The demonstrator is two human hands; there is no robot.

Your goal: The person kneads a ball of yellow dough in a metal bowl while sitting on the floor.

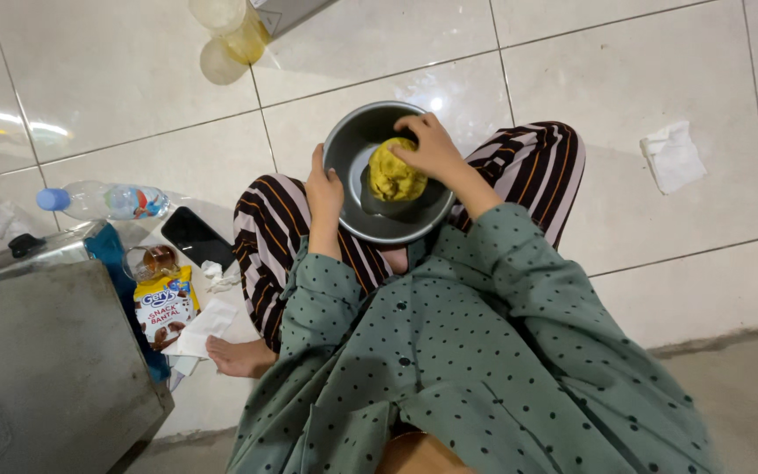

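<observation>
The round grey metal bowl (379,224) rests on the person's striped-trousered lap. Inside it, the right hand (432,145) presses down, fingers curled closed over the lump of yellow dough (394,178). The left hand (324,195) clasps the bowl's left rim, fingers closed on it. Left of the bowl on the floor lies a black phone (196,238).

We note the pale translucent plastic jug (232,33) cut off by the top edge. Right hand (432,147) covers part of the yellow dough lump (394,178); fingertips hidden. Grey metal box (46,369) runs past the left edge.
</observation>
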